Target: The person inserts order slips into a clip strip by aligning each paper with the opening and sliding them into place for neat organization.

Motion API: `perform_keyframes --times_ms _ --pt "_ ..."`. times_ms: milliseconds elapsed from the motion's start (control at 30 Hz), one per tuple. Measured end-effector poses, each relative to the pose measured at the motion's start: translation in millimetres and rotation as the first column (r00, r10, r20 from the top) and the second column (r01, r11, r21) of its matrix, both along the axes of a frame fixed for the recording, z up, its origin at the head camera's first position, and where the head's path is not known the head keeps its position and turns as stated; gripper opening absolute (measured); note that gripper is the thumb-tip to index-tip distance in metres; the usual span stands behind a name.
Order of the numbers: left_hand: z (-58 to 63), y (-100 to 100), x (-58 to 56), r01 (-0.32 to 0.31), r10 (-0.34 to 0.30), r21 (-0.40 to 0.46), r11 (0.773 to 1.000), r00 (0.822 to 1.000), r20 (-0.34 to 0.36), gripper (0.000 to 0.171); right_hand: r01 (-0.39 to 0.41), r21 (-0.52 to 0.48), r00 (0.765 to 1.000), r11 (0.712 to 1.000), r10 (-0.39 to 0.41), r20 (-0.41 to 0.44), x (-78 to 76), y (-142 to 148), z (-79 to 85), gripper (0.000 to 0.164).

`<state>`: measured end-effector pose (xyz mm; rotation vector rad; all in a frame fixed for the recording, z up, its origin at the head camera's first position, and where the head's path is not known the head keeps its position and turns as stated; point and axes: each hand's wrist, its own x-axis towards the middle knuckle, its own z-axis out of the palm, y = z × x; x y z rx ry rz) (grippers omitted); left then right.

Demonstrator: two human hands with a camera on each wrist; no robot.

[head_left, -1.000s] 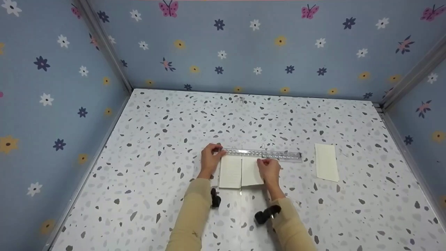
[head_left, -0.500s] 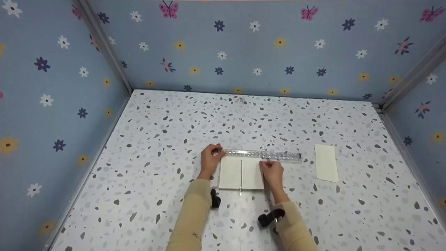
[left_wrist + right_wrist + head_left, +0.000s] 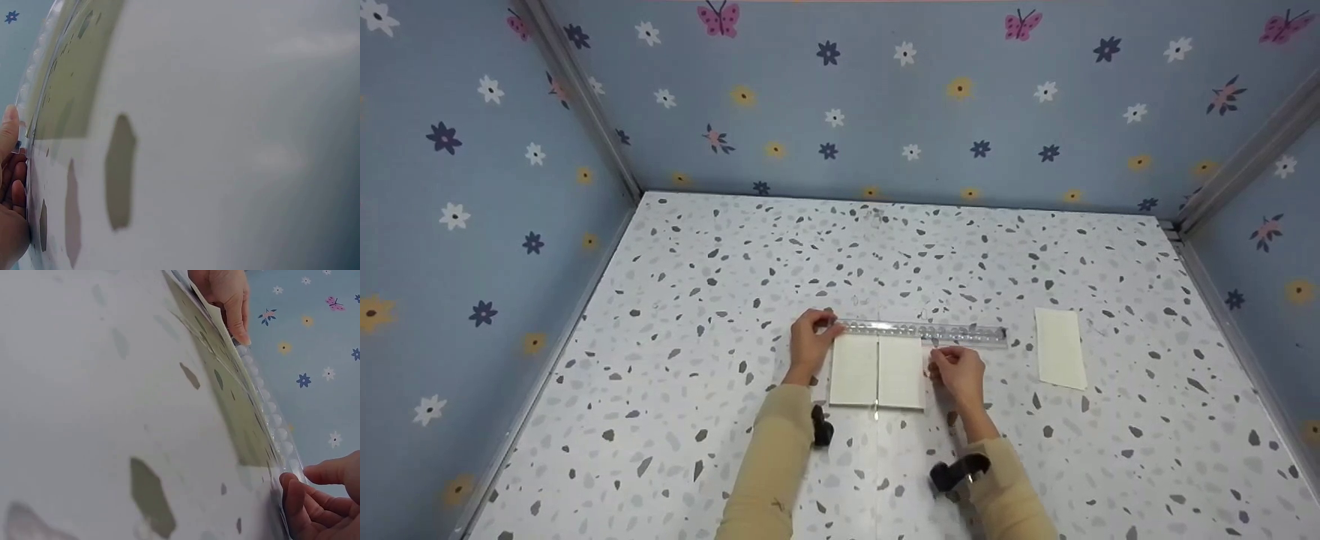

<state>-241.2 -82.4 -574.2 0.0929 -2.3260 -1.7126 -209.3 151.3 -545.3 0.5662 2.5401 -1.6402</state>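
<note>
A far wall [image 3: 870, 75], a left wall [image 3: 405, 247] and a right wall [image 3: 1290, 255], all pale blue, closed in the white bench [image 3: 697, 259]. All three carried printed flowers [image 3: 960, 88] in white, yellow and dark blue, with pinkish sprigs [image 3: 1226, 96] among them; pink butterflies [image 3: 718, 20] sat high on the far wall. Grey posts [image 3: 586, 97] stood in the two far corners. The bench top was scattered with grey and brownish flecks [image 3: 608, 435], and a thin seam [image 3: 876, 472] ran through its near middle. The light fell soft and fairly even in the head view; in the left wrist view, blurred as it was, a pale sheen [image 3: 315, 45] on the bench was probably reflected light.
</note>
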Motion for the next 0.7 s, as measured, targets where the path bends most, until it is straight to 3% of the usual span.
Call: perform_keyframes --times_ms 367,700 --pt "-0.9 -1 -0.4 0.005 -0.005 0.011 1.0 0.999 -0.036 0.021 -0.014 0.073 0.998 0.997 0.019 -0.061 6.4 30 0.9 0.017" --pt "1.3 0 0.5 0.003 -0.003 -0.003 1.0 1.0 -0.017 0.021 -0.015 0.106 0.995 0.994 0.025 -0.095 9.6 61 5.7 0.018"
